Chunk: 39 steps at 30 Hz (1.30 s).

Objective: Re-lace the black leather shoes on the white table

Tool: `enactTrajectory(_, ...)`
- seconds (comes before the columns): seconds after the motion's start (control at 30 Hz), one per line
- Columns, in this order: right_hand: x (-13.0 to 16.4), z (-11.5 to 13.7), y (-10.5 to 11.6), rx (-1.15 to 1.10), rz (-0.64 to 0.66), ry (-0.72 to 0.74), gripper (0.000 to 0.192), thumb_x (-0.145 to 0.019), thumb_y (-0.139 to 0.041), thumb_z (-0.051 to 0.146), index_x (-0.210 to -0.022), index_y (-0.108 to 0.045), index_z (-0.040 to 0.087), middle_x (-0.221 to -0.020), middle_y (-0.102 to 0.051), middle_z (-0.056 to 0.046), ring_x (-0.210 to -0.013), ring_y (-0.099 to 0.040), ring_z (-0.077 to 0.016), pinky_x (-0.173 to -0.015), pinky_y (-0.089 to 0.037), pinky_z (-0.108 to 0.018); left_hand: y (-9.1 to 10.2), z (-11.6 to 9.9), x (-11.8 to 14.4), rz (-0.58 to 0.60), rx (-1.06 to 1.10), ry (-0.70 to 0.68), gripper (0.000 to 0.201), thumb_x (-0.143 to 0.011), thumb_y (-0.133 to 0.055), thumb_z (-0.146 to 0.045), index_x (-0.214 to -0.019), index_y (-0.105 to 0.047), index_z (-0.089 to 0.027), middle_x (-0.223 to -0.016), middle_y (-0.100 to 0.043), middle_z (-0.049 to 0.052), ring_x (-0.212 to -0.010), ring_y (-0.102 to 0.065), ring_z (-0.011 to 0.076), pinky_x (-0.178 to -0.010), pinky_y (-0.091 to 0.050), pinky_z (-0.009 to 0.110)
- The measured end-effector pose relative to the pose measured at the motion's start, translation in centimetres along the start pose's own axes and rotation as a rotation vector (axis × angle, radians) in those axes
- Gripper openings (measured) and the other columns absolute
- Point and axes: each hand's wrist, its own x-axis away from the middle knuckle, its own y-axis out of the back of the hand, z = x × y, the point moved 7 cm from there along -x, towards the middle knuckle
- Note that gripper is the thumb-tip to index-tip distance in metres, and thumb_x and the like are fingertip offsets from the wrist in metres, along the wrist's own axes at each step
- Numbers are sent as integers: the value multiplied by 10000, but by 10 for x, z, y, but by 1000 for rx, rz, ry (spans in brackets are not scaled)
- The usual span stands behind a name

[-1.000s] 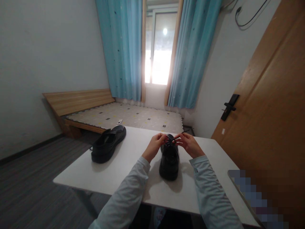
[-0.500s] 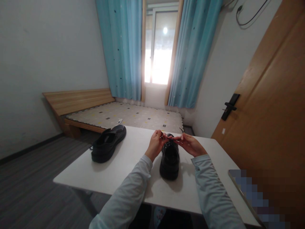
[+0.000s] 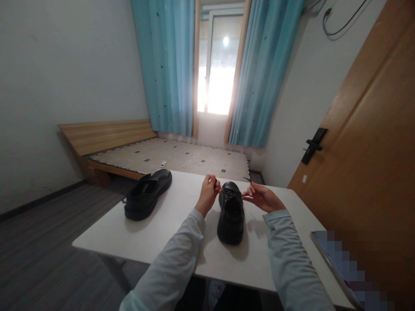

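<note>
Black lace-up shoe (image 3: pixel 231 234) sits sole-down on the white table (image 3: pixel 110 233), toe toward the table's far edge, probably so the laces (image 3: pixel 231 195) face you; your left hand (image 3: pixel 207 194) apparently pinches lace, your right hand (image 3: pixel 266 199) a lace end (image 3: pixel 247 179)

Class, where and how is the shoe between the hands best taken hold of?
Probably by the heel, from above on the near side: the shoe sits sole down, opening up, heel nearest the camera, while the left hand and right hand flank the laces farther forward.
</note>
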Motion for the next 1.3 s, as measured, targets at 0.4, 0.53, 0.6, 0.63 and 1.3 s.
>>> enactTrajectory(0.4,1,-11,24,119,-67,-108,322,-740,-659,355,-528,-527,150,-528,-493,17,-762,-636,-155,-506,-436,-180,11,-4,-1,-43,-236,-1,346,-735,-604,-445,-717,-364,-197,-477,-375,-94,-391,-312,33,-381,-257,137)
enactTrajectory(0.53,2,-15,30,137,-69,-148,324,-738,-655,357,-519,-521,158,-489,-491,12,-762,-642,-168,-491,-427,-184,14,-4,0,-52,-251,30,357,-725,-607,-451,-714,-356,-198,-475,-365,-99,-375,-300,26,-372,-242,131)
enactTrajectory(0.6,2,-15,30,151,-60,-153,326,-751,-638,360,-519,-524,161,-476,-500,4,-768,-644,-174,-485,-424,-189,15,-4,0,-54,-254,38,362,-717,-613,-451,-713,-353,-199,-473,-361,-102,-368,-294,23,-368,-238,130)
enactTrajectory(0.63,2,-15,31,164,-57,-156,325,-756,-631,361,-520,-526,164,-472,-505,-1,-768,-646,-177,-483,-422,-193,16,-4,0,-56,-258,41,365,-713,-617,-451,-712,-353,-199,-471,-361,-103,-365,-291,22,-366,-234,129)
enactTrajectory(1.3,-9,-2,34,675,-422,42,234,-676,-637,332,-833,-562,175,-526,-567,29,-417,-507,-110,-431,-320,-227,-23,-16,23,363,-1239,-301,159,-684,-685,-331,-700,-628,-184,-609,-519,-23,-563,-445,109,-564,-331,216)
